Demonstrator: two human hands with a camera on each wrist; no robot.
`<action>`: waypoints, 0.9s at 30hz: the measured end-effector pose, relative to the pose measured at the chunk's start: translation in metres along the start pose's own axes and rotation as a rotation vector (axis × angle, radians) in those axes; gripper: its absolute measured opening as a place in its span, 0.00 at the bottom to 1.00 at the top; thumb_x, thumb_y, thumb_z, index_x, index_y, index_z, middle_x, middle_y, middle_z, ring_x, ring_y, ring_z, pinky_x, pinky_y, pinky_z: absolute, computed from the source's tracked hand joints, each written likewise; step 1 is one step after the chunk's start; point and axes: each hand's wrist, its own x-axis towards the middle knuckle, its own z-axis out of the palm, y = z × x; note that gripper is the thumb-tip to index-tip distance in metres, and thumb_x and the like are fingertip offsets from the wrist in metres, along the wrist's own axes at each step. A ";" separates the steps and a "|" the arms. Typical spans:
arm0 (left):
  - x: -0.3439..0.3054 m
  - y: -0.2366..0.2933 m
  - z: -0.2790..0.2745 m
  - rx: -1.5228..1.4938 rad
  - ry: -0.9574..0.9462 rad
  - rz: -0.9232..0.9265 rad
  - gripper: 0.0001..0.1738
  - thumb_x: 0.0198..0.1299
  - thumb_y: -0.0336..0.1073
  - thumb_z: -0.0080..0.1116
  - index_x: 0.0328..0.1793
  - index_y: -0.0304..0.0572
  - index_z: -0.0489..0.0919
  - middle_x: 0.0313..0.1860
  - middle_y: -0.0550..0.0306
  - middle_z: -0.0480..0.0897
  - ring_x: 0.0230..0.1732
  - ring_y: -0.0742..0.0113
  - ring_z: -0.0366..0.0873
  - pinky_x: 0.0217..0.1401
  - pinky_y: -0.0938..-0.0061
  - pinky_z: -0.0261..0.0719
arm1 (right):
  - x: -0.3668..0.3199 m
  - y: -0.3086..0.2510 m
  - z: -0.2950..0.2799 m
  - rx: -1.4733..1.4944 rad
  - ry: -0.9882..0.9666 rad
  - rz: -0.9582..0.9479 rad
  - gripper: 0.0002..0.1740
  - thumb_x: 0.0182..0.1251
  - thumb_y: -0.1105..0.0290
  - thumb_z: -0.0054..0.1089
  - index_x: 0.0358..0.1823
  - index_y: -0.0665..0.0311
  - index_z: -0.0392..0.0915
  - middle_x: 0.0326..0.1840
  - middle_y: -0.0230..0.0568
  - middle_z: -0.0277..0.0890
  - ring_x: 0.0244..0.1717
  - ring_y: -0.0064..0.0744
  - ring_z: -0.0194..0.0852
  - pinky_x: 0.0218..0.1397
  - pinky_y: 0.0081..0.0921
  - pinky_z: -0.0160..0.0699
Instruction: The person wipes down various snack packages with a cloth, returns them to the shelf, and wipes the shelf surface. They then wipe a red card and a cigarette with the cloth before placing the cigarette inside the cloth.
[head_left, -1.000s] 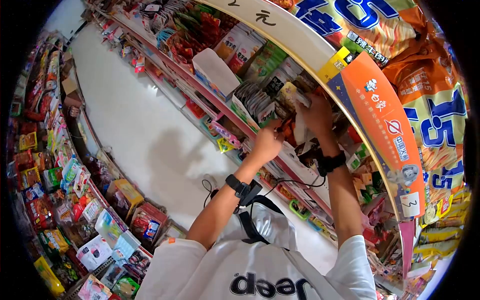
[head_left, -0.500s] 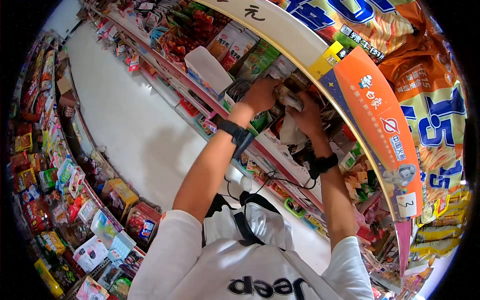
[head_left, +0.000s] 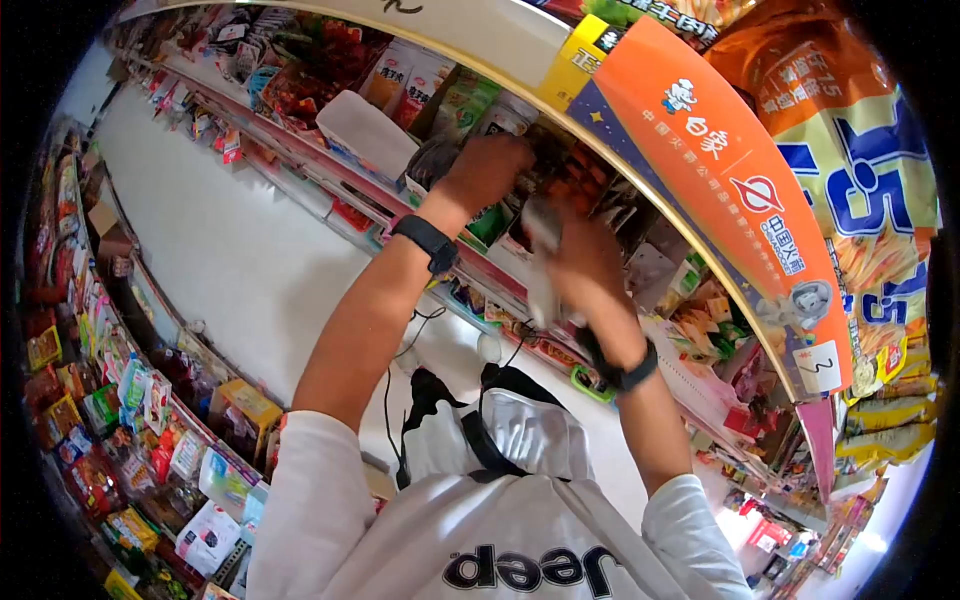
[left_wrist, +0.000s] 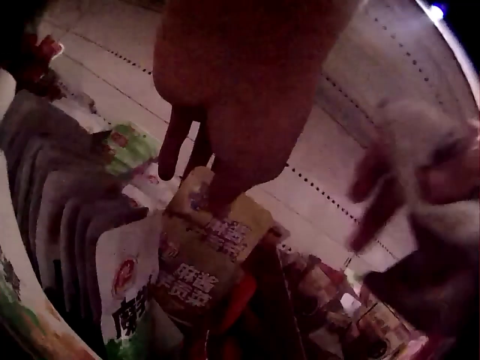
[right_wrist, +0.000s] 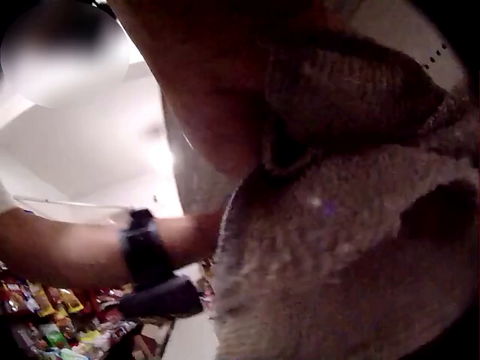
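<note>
My left hand point(head_left: 485, 175) reaches into the shelf among the snack packets. In the left wrist view it pinches the top of a tan snack packet point(left_wrist: 240, 232), one finger in front and others behind. Another tan packet point(left_wrist: 187, 274) with pale lettering overlaps it just below. My right hand point(head_left: 590, 265) grips a greyish cloth point(head_left: 541, 225), blurred in the head view, to the right of the left hand. Up close, the right wrist view shows the cloth's point(right_wrist: 337, 255) rough, towel-like weave bunched by the fingers, with a dark patch on it.
Grey-edged packets point(left_wrist: 67, 217) stand in a row in a box left of the tan ones. A white box flap point(head_left: 365, 135) rises nearby. The upper shelf's edge with an orange sign point(head_left: 700, 150) overhangs on the right. Another stocked shelf point(head_left: 120, 430) lines the aisle's left.
The tan packets went from the right hand to the left, which reached deeper into the shelf. The right hand has drawn back toward the body with the cloth. The head view has shifted.
</note>
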 end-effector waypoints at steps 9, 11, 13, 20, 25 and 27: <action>0.003 -0.001 0.019 0.042 -0.020 0.140 0.06 0.51 0.32 0.51 0.29 0.41 0.79 0.30 0.50 0.80 0.34 0.50 0.80 0.35 0.60 0.79 | -0.140 -0.047 -0.018 0.534 -0.651 -0.206 0.24 0.51 0.74 0.57 0.53 0.58 0.70 0.38 0.51 0.78 0.38 0.52 0.77 0.37 0.42 0.73; -0.009 -0.005 0.024 0.068 -0.019 0.105 0.08 0.54 0.33 0.50 0.30 0.43 0.80 0.31 0.48 0.81 0.35 0.50 0.80 0.35 0.57 0.79 | -0.151 -0.044 -0.017 0.546 -0.627 -0.134 0.25 0.51 0.72 0.58 0.54 0.58 0.69 0.36 0.55 0.78 0.38 0.56 0.77 0.41 0.45 0.76; -0.013 -0.006 0.032 0.130 -0.053 0.069 0.09 0.56 0.35 0.50 0.31 0.44 0.81 0.33 0.47 0.81 0.37 0.49 0.80 0.36 0.54 0.78 | -0.161 -0.035 -0.014 0.637 -0.531 -0.090 0.25 0.52 0.70 0.59 0.55 0.58 0.69 0.36 0.56 0.78 0.38 0.56 0.76 0.40 0.44 0.75; -0.006 0.053 -0.017 0.305 -0.437 -0.112 0.14 0.60 0.36 0.48 0.47 0.38 0.79 0.51 0.43 0.76 0.53 0.49 0.72 0.56 0.54 0.68 | -0.185 -0.018 -0.014 0.577 -0.434 0.159 0.23 0.54 0.71 0.58 0.53 0.59 0.67 0.32 0.59 0.76 0.38 0.58 0.75 0.41 0.45 0.74; -0.045 0.063 0.007 0.336 -0.367 -0.216 0.31 0.61 0.36 0.48 0.69 0.31 0.59 0.70 0.40 0.56 0.72 0.45 0.51 0.72 0.54 0.51 | -0.208 -0.010 -0.004 0.619 -0.317 0.224 0.21 0.55 0.72 0.60 0.51 0.66 0.68 0.36 0.57 0.76 0.39 0.59 0.74 0.40 0.41 0.73; -0.052 0.052 0.017 0.350 -0.394 -0.224 0.38 0.61 0.36 0.47 0.74 0.33 0.46 0.74 0.43 0.48 0.75 0.48 0.42 0.75 0.55 0.44 | -0.212 -0.007 -0.005 0.604 -0.342 0.232 0.20 0.56 0.72 0.59 0.51 0.66 0.68 0.37 0.57 0.76 0.39 0.59 0.74 0.40 0.41 0.72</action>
